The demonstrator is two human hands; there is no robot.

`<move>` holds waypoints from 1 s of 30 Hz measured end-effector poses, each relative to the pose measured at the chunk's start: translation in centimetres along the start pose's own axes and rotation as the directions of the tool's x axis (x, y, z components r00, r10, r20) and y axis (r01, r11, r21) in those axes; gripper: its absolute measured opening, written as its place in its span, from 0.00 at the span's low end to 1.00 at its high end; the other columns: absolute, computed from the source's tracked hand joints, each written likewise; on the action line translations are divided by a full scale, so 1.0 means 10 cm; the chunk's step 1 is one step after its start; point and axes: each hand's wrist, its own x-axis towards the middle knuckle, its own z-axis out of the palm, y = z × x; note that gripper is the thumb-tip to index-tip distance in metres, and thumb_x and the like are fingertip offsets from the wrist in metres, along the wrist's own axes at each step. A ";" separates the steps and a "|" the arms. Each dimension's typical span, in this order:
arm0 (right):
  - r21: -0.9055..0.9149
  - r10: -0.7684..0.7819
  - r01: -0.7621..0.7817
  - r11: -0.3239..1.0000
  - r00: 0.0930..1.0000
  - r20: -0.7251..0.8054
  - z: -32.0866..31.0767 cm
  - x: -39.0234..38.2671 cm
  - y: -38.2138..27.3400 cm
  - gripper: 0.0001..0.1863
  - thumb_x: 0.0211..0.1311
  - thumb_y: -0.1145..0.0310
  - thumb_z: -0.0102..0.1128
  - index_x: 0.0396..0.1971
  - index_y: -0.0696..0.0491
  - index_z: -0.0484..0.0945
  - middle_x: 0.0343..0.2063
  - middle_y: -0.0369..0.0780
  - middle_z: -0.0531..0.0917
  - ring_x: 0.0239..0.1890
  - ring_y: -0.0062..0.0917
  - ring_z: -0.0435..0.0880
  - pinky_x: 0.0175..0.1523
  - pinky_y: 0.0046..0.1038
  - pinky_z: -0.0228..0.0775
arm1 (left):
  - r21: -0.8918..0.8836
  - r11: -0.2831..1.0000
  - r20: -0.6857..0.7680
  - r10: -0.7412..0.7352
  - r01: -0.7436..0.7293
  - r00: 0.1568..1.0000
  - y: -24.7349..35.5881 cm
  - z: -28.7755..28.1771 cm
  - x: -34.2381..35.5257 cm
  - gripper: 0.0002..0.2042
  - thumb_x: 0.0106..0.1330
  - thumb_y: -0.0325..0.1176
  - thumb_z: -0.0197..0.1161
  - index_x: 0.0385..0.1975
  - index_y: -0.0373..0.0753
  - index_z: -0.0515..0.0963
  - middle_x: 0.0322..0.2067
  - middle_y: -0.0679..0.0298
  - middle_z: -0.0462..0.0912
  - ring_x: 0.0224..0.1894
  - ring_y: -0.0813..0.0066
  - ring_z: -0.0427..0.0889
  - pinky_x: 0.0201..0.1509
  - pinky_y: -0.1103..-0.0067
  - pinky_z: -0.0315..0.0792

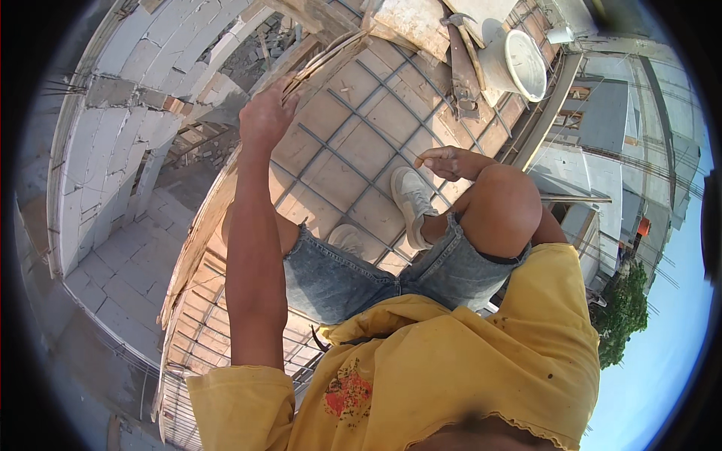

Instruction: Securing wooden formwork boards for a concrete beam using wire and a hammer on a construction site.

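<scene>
My left hand (267,120) is closed around the upright wooden edge board (325,64) at the far left side of the deck. Beside my shoe (413,197), my right hand (445,162) hangs over the steel rebar grid (366,119) with its fingers curled and the fingertips pressed together. Whatever those fingers pinch, if anything, is too small to make out. Under the grid lie brown deck panels (342,183). Further off, a hand saw (462,75) and a hammer (468,41) rest next to a white bucket (524,66).
Pale plywood sheets (410,24) lie at the far end. Past the left board the deck drops to a lower level with white block walls (113,143) and rubble (197,150). A long beam (553,113) runs along the right side, with a drop and buildings beyond.
</scene>
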 end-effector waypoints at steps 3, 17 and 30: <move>0.004 -0.023 0.023 1.000 0.996 0.087 -0.14 -0.02 0.11 0.20 0.72 0.54 0.49 0.51 0.55 0.74 0.15 0.26 0.58 0.18 0.12 0.57 0.26 0.18 0.51 | -0.017 0.996 0.089 -0.083 0.085 0.993 0.18 -0.09 0.00 0.26 0.65 0.61 0.51 0.60 0.58 0.70 0.43 0.50 0.82 0.46 0.50 0.81 0.49 0.61 0.74; -0.689 -0.809 0.722 -0.056 0.372 0.456 0.11 -0.41 -2.08 0.11 0.67 0.65 0.54 0.42 0.56 0.77 0.28 0.40 0.78 0.29 0.28 0.76 0.34 0.28 0.68 | 0.038 0.962 0.085 -0.273 0.271 0.958 0.27 -0.06 0.02 0.28 0.61 0.64 0.54 0.57 0.56 0.74 0.35 0.56 0.85 0.44 0.55 0.82 0.50 0.63 0.75; -0.516 -0.538 0.643 0.567 0.763 0.359 0.39 -0.35 -0.91 0.09 0.65 0.70 0.57 0.42 0.56 0.79 0.28 0.43 0.84 0.26 0.36 0.84 0.30 0.30 0.73 | -0.042 0.982 -0.658 -0.166 0.184 0.735 0.52 1.01 -0.85 0.08 0.62 0.37 0.65 0.38 0.45 0.78 0.45 0.64 0.76 0.52 0.59 0.71 0.57 0.64 0.62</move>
